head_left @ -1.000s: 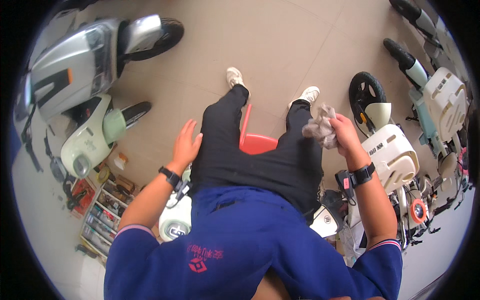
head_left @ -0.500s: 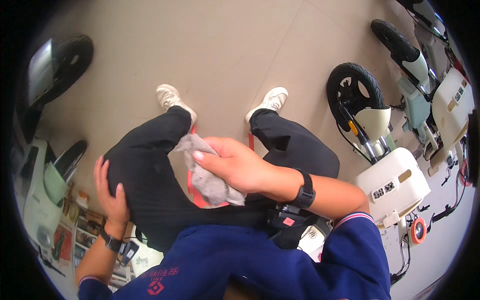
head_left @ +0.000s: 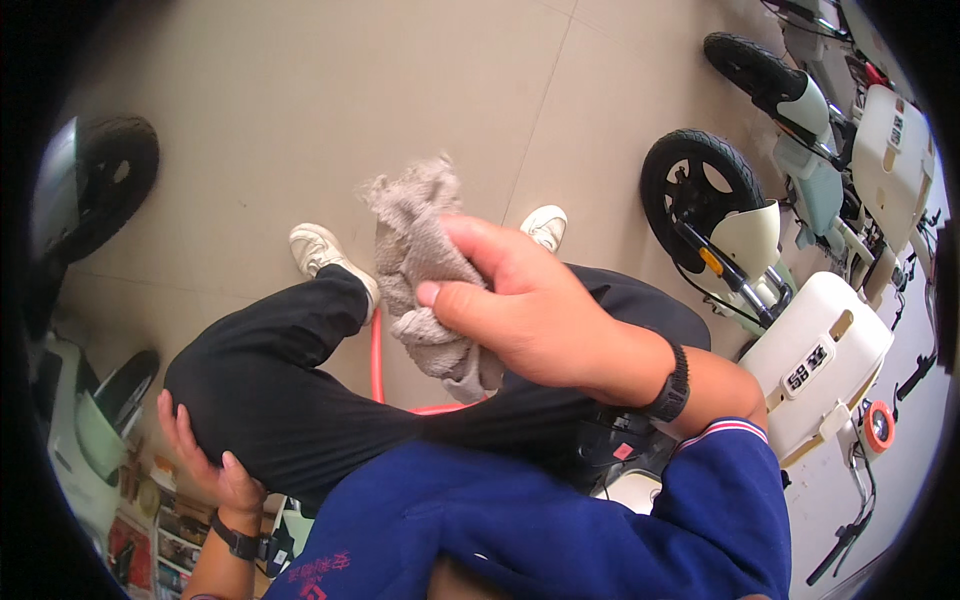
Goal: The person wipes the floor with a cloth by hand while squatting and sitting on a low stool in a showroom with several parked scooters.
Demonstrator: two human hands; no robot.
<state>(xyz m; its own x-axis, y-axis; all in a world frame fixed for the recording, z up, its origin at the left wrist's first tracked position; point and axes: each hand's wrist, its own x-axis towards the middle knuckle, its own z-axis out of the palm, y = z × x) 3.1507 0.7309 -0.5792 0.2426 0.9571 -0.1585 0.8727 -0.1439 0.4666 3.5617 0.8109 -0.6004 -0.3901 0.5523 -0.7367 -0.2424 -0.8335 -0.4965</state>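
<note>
A crumpled grey cloth (head_left: pixel 425 255) is pinched between the thumb and fingers of my right hand (head_left: pixel 520 310). It is held up in front of me, above the gap between my knees, with a frayed end pointing away. My left hand (head_left: pixel 215 462) rests on the outer side of my left knee, its fingers apart and holding nothing. Black trousers (head_left: pixel 270 355) cover my bent legs. Behind the cloth, part of a red tube-like frame (head_left: pixel 377 360) shows between my legs.
Scooters with black tyres stand on the right, the nearest with a front wheel (head_left: pixel 700 195) and a cream front panel (head_left: pixel 815 365). Another wheel (head_left: pixel 118 185) and a pale green scooter body (head_left: pixel 110 420) are at the left. A shelf with small items (head_left: pixel 175 545) is at the lower left.
My right hand has lifted the cloth up and away from my lap, and more of the cloth now shows. My left hand stays on the knee. The view has shifted slightly.
</note>
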